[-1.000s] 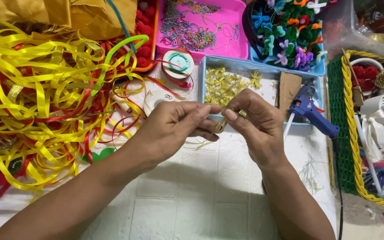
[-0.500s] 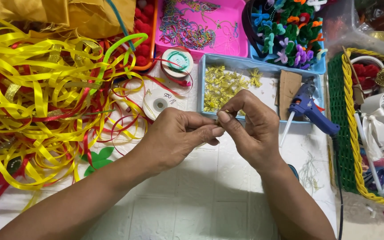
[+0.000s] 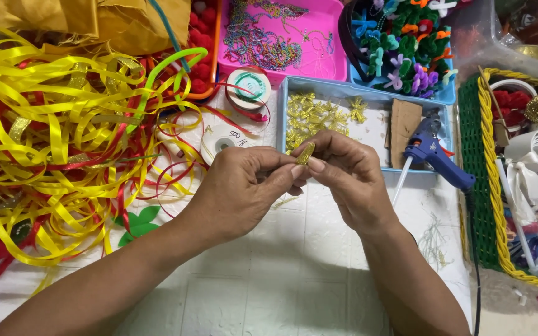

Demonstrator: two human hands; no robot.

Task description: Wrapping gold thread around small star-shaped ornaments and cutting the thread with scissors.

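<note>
A small folded piece of gold glitter ribbon (image 3: pixel 306 153) is pinched between the fingertips of both hands over the white work surface. My left hand (image 3: pixel 244 186) grips it from the left, thumb and fingers closed on it. From the right, my right hand (image 3: pixel 347 177) holds its other side, fingers curled over. Just behind the hands lies a light blue tray (image 3: pixel 284 93) with several small gold ribbon bows (image 3: pixel 312 115).
A big tangle of yellow and red ribbon (image 3: pixel 51 143) fills the left. Ribbon spools (image 3: pixel 248 87) sit beside it. A blue glue gun (image 3: pixel 437 158) lies to the right, next to a green and yellow basket (image 3: pixel 484 186). Pink bead tray (image 3: pixel 331 37) and colourful flower tray (image 3: pixel 400 43) are behind.
Both hands have shifted slightly and turned the gold ribbon piece; it now stands upright between the fingertips, more visible than before.
</note>
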